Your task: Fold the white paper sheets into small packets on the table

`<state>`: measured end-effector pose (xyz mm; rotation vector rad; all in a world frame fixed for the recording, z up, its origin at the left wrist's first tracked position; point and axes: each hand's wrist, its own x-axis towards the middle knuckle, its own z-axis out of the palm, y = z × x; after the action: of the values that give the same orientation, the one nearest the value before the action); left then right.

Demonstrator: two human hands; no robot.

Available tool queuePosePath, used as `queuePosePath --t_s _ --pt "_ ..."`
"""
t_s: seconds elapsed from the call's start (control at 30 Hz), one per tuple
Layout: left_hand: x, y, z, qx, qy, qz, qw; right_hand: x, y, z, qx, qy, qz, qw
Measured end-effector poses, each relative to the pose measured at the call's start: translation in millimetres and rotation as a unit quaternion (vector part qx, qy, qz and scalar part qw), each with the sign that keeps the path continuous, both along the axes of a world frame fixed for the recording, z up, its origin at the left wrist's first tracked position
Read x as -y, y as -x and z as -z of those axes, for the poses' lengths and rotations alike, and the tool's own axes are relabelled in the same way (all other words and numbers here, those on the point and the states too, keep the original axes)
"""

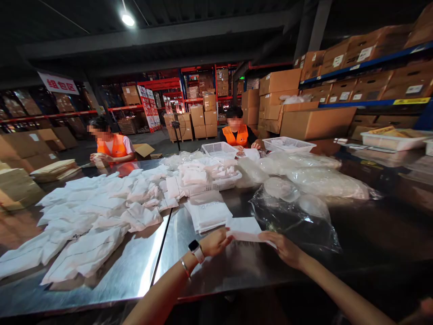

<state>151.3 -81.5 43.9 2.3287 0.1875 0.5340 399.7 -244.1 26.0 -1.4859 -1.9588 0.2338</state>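
Between my two hands, over the front of the metal table, is a white pouch [246, 228] with faint dark print near its lower edge. My left hand [215, 242], with a watch on the wrist, pinches its left side. The right side is gripped by the fingers of my right hand [284, 249]. Just behind lies a stack of flat white printed bags [209, 211]. Beyond the stack, a white plastic basket [216, 184] holds several small white packets. A clear plastic bag [297, 221] with round translucent items lies right of my hands.
Filled white bags [101, 212] cover the left of the metal table [189, 271]. Large clear bags [321, 178] lie at the right. Two people in orange vests [113, 146] work across the table. Cartons [311, 122] and shelves stand behind.
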Motion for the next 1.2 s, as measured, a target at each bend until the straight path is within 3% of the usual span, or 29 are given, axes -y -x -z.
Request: queuePosePath --t_s 0.07,0.17,0.27,0.37,0.47,0.57,0.73,0.83,0.97,1.07,1.2 --pt "0.5 4.1 8.8 -0.026 -0.044 0.084 0.995 4.0 -5.9 18.2 0.068 -0.036 -0.058 0.995" --pt "-3.8 5.1 19.3 -0.070 -0.177 0.170 0.967 4.7 -10.3 35.7 0.138 -0.081 -0.099 0.982" --pt "-11.8 -3.9 25.8 -0.100 -0.274 0.178 0.940 -3.4 -9.5 40.0 0.166 -0.061 -0.111 0.978" --pt "-18.7 -18.9 29.3 -0.110 -0.286 0.165 0.938 -14.5 -6.9 38.2 0.132 -0.022 -0.110 0.985" --pt "-22.8 -29.1 34.0 -0.086 -0.253 0.165 0.949 -19.5 -4.8 37.1 0.066 0.023 -0.081 0.994" --pt "-24.8 -28.3 40.9 -0.057 -0.200 0.157 0.965 -17.0 -1.1 35.2 -0.045 0.061 -0.009 0.997" --pt "-20.2 -17.3 42.4 -0.016 -0.035 0.125 0.991 -10.7 20.9 24.0 -0.209 0.072 0.140 0.965" --pt "-11.4 -15.1 38.4 0.033 0.065 0.064 0.995 -10.9 37.3 18.5 -0.244 0.051 0.207 0.946" --pt "0.2 -14.9 44.0 0.073 0.157 -0.066 0.983 -14.0 49.7 19.5 -0.268 0.002 0.292 0.918" --pt "5.3 -13.5 57.1 0.078 0.180 -0.135 0.971 -16.6 53.7 23.7 -0.299 -0.012 0.328 0.896" --pt "9.2 -12.3 66.7 0.075 0.151 -0.098 0.981 -19.7 55.1 30.1 -0.325 -0.021 0.344 0.881"
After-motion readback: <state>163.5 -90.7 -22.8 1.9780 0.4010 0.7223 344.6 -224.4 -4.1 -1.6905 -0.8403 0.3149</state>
